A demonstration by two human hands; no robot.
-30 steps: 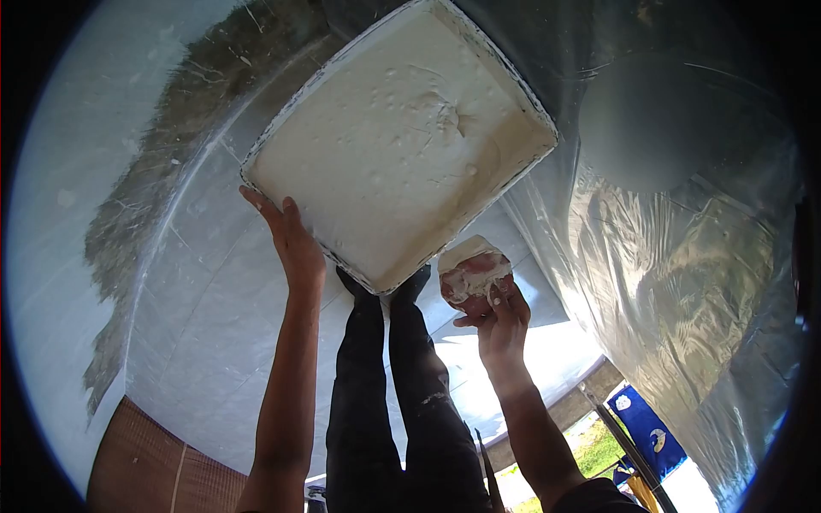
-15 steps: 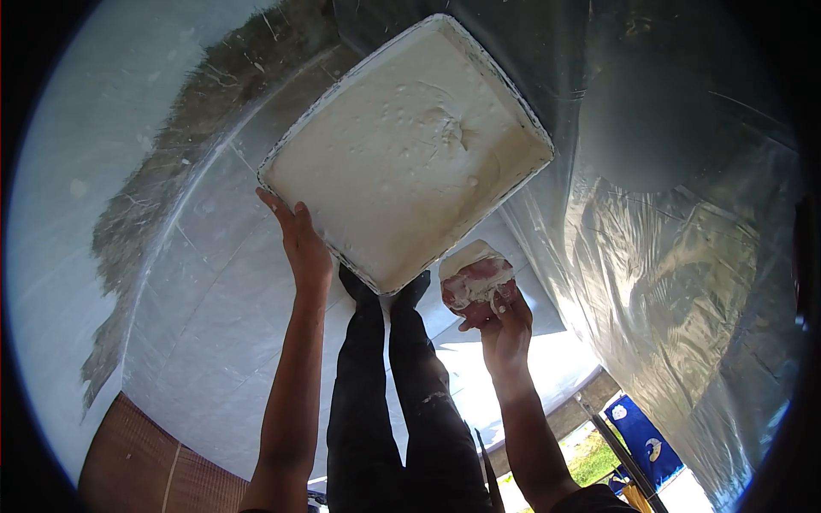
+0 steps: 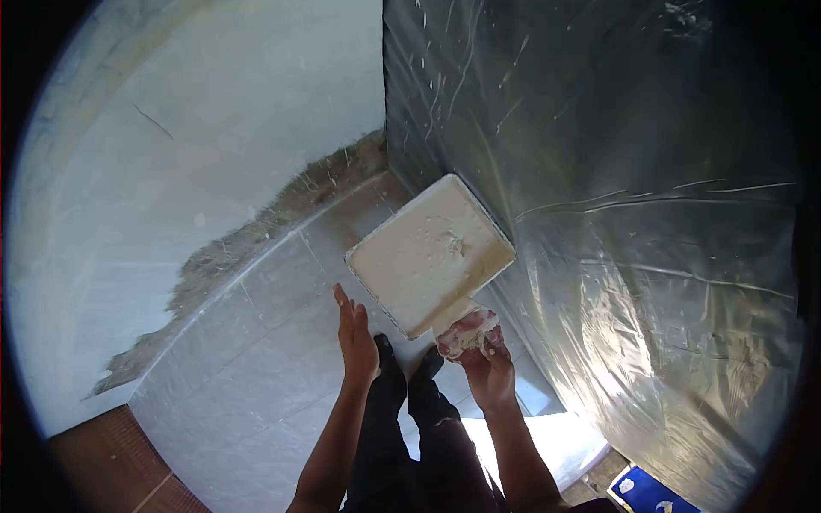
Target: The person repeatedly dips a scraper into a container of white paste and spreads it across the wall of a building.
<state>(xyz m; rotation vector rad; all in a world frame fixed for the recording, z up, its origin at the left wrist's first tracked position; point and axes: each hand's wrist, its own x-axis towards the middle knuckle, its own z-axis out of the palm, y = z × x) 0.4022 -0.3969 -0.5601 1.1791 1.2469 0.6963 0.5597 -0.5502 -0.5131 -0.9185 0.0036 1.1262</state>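
A rectangular tub (image 3: 373, 289), its rim crusted white, is full of pale, wet plaster-like paste (image 3: 419, 252) with a small lump near the middle. My left hand (image 3: 357, 342) is open beside the tub's lower left side, fingers stretched out and apart from the rim. In my right hand (image 3: 490, 372) is a reddish, flat hand-held spreader (image 3: 467, 332) smeared with white paste. Its pale far edge overlaps the tub's lower right side in this view. My fingers wrap around the near part of the spreader and hide some of it.
To the left rises a white-coated wall (image 3: 256, 111) with a rough grey uncoated strip (image 3: 248, 227) along its foot. Plastic sheeting (image 3: 633, 145) hangs on the right. Grey tiles (image 3: 265, 342) cover the floor around my feet (image 3: 386, 355). A blue printed item (image 3: 654, 492) lies at lower right.
My left hand has come away from the tub's side. The tub looks smaller and lower in view, the spreader now overlaps its edge, and more wall and sheeting show.
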